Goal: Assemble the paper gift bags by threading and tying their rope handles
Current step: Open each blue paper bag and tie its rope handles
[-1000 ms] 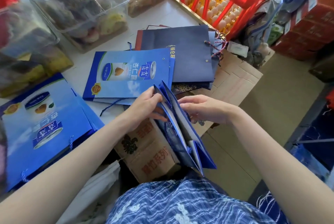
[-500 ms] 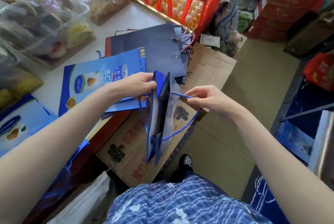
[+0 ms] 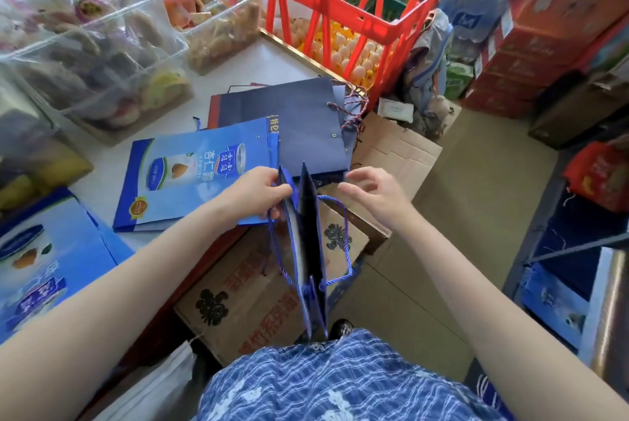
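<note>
Item: one blue paper gift bag [image 3: 308, 250], held edge-on above the cardboard cartons [image 3: 238, 301], between our two hands. Left hand [image 3: 253, 194]: fingers curled over the bag's top edge, pinching the near panel at its upper corner. Right hand [image 3: 372, 194]: fingers spread and relaxed, holding nothing, just beside the bag's far top corner but apart from it. Rope handles: a blue loop [image 3: 343, 240] hangs from the right panel and a second blue loop [image 3: 277, 250] from the left; both look threaded, though we cannot tell from here whether the inner knots are tied. Step in hand, as we judge it: checking or finishing the handles. To do it well we would keep the left pinch firm at the eyelet corner so the panel does not buckle, bring the right fingers to the loop, and tug gently to seat the knots. Stock nearby: a flat light-blue printed bag [image 3: 200, 172] and a dark navy bag [image 3: 296, 121] lie on the white counter [image 3: 238, 63], beyond the left hand.
</note>
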A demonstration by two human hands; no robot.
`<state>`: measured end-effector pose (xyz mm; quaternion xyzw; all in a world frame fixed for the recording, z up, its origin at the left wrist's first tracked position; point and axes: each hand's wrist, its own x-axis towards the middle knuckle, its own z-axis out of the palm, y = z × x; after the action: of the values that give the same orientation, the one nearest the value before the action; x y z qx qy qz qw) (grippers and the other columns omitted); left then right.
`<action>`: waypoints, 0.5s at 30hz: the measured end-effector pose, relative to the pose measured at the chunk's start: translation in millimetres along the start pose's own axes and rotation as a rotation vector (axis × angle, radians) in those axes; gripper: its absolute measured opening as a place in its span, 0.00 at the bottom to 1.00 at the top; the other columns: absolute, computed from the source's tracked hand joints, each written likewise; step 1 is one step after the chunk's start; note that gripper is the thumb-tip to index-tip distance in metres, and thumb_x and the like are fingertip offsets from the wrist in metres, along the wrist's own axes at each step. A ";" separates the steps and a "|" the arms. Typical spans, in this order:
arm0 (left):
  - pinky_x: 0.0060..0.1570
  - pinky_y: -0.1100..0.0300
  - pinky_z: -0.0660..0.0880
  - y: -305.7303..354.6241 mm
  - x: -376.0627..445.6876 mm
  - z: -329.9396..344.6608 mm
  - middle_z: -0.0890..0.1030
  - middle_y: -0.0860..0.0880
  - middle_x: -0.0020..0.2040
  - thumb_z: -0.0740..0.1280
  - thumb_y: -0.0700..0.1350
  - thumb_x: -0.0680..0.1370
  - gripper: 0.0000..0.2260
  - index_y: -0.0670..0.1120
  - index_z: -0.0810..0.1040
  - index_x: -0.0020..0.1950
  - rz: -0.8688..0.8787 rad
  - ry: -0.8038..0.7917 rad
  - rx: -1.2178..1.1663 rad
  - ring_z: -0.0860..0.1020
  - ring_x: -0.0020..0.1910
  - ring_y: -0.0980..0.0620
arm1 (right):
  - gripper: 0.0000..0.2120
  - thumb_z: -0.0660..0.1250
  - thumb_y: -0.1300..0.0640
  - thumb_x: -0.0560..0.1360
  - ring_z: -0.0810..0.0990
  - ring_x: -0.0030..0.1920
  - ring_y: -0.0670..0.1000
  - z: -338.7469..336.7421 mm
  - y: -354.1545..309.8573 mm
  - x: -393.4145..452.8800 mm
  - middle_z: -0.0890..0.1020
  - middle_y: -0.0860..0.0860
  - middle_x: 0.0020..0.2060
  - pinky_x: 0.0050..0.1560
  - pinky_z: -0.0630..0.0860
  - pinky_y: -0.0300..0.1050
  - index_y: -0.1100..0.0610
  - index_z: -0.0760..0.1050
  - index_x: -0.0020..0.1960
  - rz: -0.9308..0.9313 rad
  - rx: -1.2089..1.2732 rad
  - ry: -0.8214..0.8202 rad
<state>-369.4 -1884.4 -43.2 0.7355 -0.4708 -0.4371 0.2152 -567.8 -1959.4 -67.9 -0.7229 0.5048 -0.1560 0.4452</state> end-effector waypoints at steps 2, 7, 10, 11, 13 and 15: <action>0.20 0.69 0.66 5.5 -3.0 3.3 0.75 0.48 0.26 0.58 0.37 0.77 0.05 0.40 0.70 0.42 -0.055 0.005 -0.089 0.70 0.17 0.60 | 0.18 0.73 0.53 0.70 0.74 0.52 0.47 3.9 -21.3 -1.5 0.73 0.49 0.57 0.49 0.72 0.35 0.48 0.71 0.56 -0.119 0.064 -0.084; 0.21 0.69 0.66 13.4 -3.3 -7.9 0.76 0.47 0.22 0.58 0.38 0.77 0.09 0.42 0.67 0.36 -0.170 -0.024 -0.219 0.75 0.23 0.56 | 0.26 0.70 0.64 0.71 0.73 0.49 0.50 16.8 -37.4 -9.9 0.69 0.51 0.59 0.46 0.70 0.32 0.54 0.64 0.66 -0.296 -0.176 -0.212; 0.22 0.69 0.66 7.4 -7.6 -19.9 0.78 0.47 0.24 0.59 0.38 0.76 0.08 0.41 0.70 0.36 -0.232 -0.086 -0.252 0.71 0.22 0.57 | 0.21 0.63 0.70 0.72 0.75 0.49 0.55 21.9 -22.7 -7.4 0.71 0.54 0.58 0.52 0.72 0.45 0.57 0.69 0.63 -0.391 -0.358 -0.065; 0.22 0.69 0.66 3.3 -10.7 -22.5 0.78 0.46 0.25 0.59 0.38 0.76 0.09 0.42 0.70 0.36 -0.248 -0.110 -0.243 0.70 0.21 0.58 | 0.19 0.62 0.70 0.72 0.76 0.49 0.58 23.4 -17.6 -4.9 0.73 0.56 0.57 0.52 0.71 0.48 0.60 0.72 0.61 -0.393 -0.419 -0.044; 0.21 0.70 0.65 -6.3 -17.8 -23.6 0.78 0.46 0.26 0.59 0.38 0.76 0.08 0.42 0.69 0.36 -0.282 -0.165 -0.219 0.69 0.20 0.58 | 0.13 0.63 0.70 0.72 0.78 0.48 0.61 26.9 -9.6 3.3 0.76 0.59 0.52 0.49 0.72 0.50 0.63 0.77 0.55 -0.414 -0.512 -0.054; 0.20 0.70 0.63 -14.4 -23.0 -22.6 0.77 0.46 0.27 0.59 0.39 0.76 0.08 0.42 0.68 0.37 -0.321 -0.211 -0.198 0.70 0.19 0.58 | 0.09 0.65 0.69 0.72 0.79 0.44 0.62 32.1 -8.5 11.0 0.78 0.60 0.45 0.45 0.73 0.49 0.64 0.80 0.49 -0.478 -0.560 -0.095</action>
<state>-347.0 -1859.7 -31.7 0.7263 -0.3225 -0.5846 0.1635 -536.2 -1952.6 -81.4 -0.9207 0.3236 -0.0775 0.2040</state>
